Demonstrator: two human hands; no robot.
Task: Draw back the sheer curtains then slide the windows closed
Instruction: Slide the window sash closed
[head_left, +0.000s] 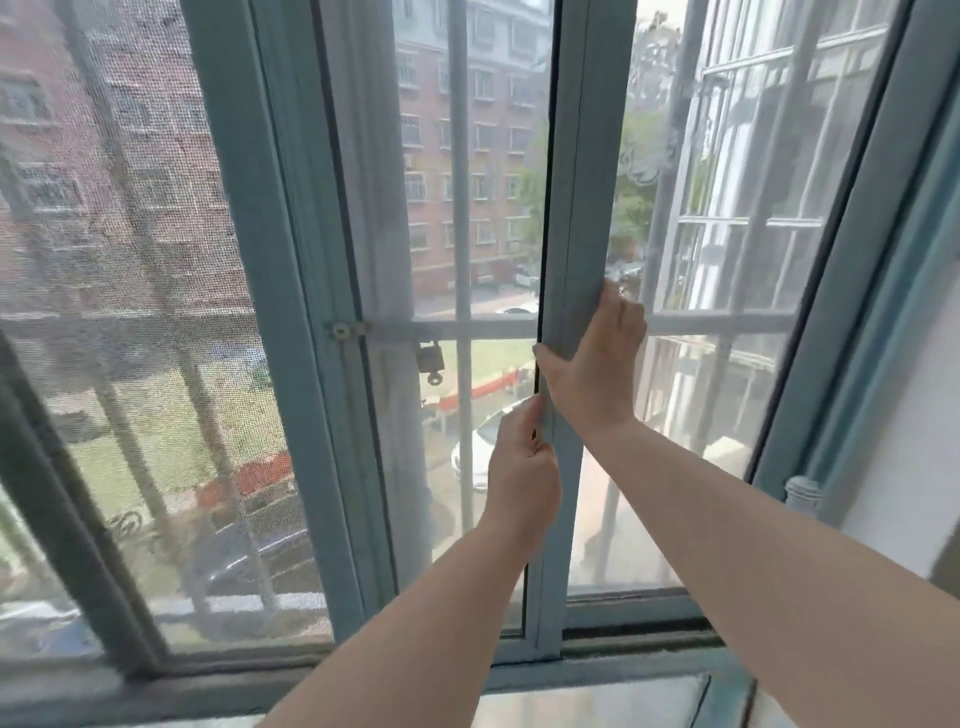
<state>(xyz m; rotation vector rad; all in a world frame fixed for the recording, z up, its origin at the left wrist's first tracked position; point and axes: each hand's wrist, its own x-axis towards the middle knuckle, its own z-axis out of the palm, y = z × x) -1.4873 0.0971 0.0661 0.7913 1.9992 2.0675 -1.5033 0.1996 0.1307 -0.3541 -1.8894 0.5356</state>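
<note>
Here, the sliding window sash (613, 208) stands right of centre, its blue-grey upright edge rail (571, 182) running from the top of the view down to the bottom track (623, 631). Both hands grasp this rail. The right hand (597, 358) is the higher one: its thumb lies on the left face of the rail and its fingers curl round the right side against the glass. The left hand (522, 462) sits just below it, thumb and fingers pinching the same rail's left edge, the two hands nearly touching. Both bare forearms reach up from the lower edge of the view.

Left of the rail is an open gap through which pale security bars (460, 208) show, a vertical one crossed by a horizontal one, with a padlock (430, 359) hanging from the horizontal bar near its left end. Further left stands another blue-grey frame upright (280, 312), and beyond it a mesh insect screen (130, 234) covers the left pane. Through the glass and mesh are red-brick apartment blocks (467, 130), a strip of grass, a white car (483, 447) and other parked vehicles below. At the far right the outer window frame (857, 260) meets a white wall (904, 467).
</note>
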